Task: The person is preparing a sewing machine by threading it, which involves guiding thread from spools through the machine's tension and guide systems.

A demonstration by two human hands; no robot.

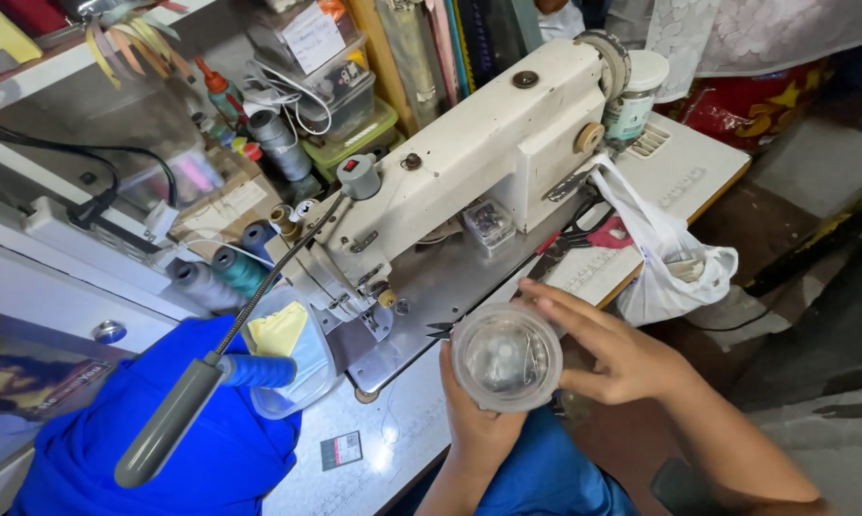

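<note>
Cream metal fills most of what I look down on: the sewing machine [469, 162] stands on the table [393, 449], with blue cloth [173, 449] heaped at the near left corner and a white bag [670, 258] hanging off the right end. Thread cones [225, 272] lie behind the cloth, and a grey lamp [168, 420] on its bendy neck reaches over it.

Smaller, and nearest me, is the clear jar [505, 356], held above the table's front edge, just before the needle plate. My left hand [474, 420] is clamped round its underside; my right hand [612, 358] curls over its rim with fingers closed on it. Something small sits inside, too blurred to name.

To do this well, I judge I should keep the jar level, brace it from below, and work only the top hand.
</note>
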